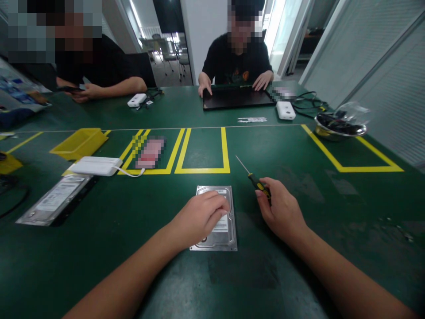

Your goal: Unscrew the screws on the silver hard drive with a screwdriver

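Left hand lies palm-down, fingers curled, on a flat rectangular hard drive with a brushed-metal casing and white label, resting on the green matte table straight before the person; right hand, just right of the drive, closes its fingers around the black-and-yellow handle of a screwdriver, its thin steel shaft pointing away up-left; a second hard drive lies far left beside a white oblong box; a round metal bowl sits far right.
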Demonstrator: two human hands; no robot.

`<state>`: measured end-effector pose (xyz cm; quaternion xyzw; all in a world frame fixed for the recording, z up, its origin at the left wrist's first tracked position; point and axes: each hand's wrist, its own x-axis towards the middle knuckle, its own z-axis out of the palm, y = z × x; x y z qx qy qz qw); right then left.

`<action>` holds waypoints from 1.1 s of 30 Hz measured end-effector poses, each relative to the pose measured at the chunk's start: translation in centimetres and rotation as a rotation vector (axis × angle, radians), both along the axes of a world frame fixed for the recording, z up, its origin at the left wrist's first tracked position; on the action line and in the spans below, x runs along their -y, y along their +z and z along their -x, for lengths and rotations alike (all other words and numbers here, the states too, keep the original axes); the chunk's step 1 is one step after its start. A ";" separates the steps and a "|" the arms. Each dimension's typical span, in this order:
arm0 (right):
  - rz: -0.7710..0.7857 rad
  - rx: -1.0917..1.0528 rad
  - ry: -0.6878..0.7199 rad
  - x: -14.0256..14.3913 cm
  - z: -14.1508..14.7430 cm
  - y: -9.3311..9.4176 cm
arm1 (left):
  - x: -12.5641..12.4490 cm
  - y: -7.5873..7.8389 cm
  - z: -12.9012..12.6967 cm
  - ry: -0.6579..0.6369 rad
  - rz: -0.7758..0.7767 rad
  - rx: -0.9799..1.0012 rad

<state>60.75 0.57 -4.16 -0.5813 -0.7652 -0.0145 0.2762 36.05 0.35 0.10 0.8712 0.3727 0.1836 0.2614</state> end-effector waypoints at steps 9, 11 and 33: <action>-0.023 -0.017 0.033 -0.2 -0.2 -0.1 | -1.1 0.8 -0.8 -0.137 -0.023 -0.211; -0.026 -0.022 0.041 -0.2 -0.2 -0.2 | -1.4 0.9 -1.2 -0.160 -0.034 -0.242; -0.086 -0.027 0.084 0.0 -0.3 -0.1 | -3.1 1.7 -2.2 -0.336 -0.111 -0.262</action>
